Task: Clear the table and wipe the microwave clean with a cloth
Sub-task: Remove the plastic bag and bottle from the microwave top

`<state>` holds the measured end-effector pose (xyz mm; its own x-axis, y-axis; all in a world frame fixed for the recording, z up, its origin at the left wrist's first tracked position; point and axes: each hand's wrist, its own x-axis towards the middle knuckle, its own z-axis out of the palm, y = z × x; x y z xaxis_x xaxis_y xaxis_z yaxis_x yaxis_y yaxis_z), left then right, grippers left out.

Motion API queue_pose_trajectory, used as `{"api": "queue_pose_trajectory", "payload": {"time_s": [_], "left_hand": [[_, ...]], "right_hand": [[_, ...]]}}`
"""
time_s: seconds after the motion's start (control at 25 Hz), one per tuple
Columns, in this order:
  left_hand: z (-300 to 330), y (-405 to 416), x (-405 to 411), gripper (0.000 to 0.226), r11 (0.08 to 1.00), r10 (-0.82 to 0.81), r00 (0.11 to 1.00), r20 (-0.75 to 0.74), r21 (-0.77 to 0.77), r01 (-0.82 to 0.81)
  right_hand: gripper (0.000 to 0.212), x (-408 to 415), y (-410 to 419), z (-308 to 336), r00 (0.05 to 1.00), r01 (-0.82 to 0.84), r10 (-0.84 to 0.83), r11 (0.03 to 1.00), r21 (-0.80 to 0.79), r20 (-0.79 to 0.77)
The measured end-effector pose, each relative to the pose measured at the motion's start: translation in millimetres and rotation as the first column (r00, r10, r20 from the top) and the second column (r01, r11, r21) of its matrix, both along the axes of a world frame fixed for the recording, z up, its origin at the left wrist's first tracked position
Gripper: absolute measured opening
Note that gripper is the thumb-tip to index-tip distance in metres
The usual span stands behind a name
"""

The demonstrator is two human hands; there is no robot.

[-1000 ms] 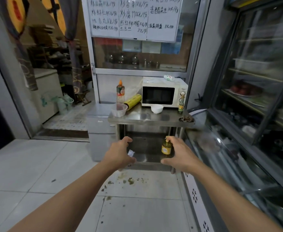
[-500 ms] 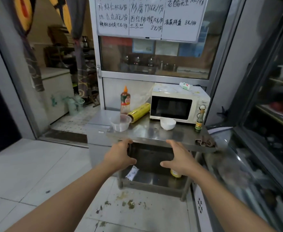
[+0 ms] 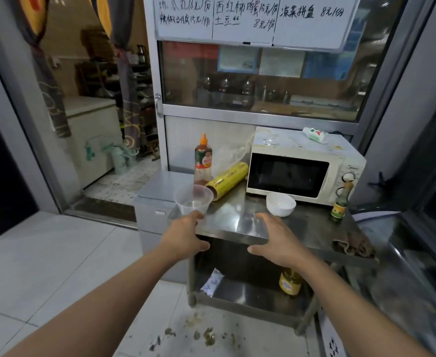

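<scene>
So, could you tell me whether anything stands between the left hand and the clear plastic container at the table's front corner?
Nothing visible does. The left hand is open with its fingertips right at the near wall of the clear plastic container; the sauce bottle and yellow roll stand behind it.

I see a cream microwave [image 3: 305, 173], door shut, at the steel table's [image 3: 240, 222] one o'clock. A crumpled brown cloth [image 3: 353, 247] lies at four o'clock.

Head view, down over table [image 3: 240, 225]
</scene>
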<state>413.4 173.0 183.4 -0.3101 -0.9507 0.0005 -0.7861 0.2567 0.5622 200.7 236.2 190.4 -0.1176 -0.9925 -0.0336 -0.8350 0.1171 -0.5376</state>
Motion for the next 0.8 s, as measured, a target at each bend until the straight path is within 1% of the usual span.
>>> {"api": "queue_pose_trajectory", "payload": {"time_s": [0.12, 0.24, 0.4, 0.6, 0.8], "left_hand": [[0.4, -51.8, 0.6, 0.067, 0.999, -0.03, 1.0, 0.0, -0.011, 0.03], [3.1, -103.0, 3.1, 0.067, 0.998, -0.056, 0.998, -0.002, 0.019, 0.056], [-2.7, -153.1, 10.7, 0.066, 0.997, -0.077, 0.997, 0.013, 0.026, 0.077], [-11.3, -207.5, 21.4, 0.069, 0.999, -0.042, 0.998, 0.04, 0.022, 0.042], [-9.5, -264.5, 18.4, 0.069, 1.0, -0.021, 0.999, 0.043, 0.019, 0.02]], "right_hand": [[0.084, 2.0, -44.9, -0.3, 0.999, 0.034, -0.034, 0.999, 0.006, 0.01], [0.082, 8.5, -87.9, -0.3, 0.998, 0.065, -0.065, 0.998, 0.0, 0.024], [0.088, 17.4, -131.9, -5.1, 0.995, 0.09, -0.091, 0.996, 0.013, 0.036], [0.086, 23.3, -188.6, -9.4, 0.996, 0.084, -0.085, 0.996, 0.036, 0.029], [0.084, 15.0, -254.3, -8.5, 0.997, 0.072, -0.072, 0.997, 0.001, 0.028]]}}
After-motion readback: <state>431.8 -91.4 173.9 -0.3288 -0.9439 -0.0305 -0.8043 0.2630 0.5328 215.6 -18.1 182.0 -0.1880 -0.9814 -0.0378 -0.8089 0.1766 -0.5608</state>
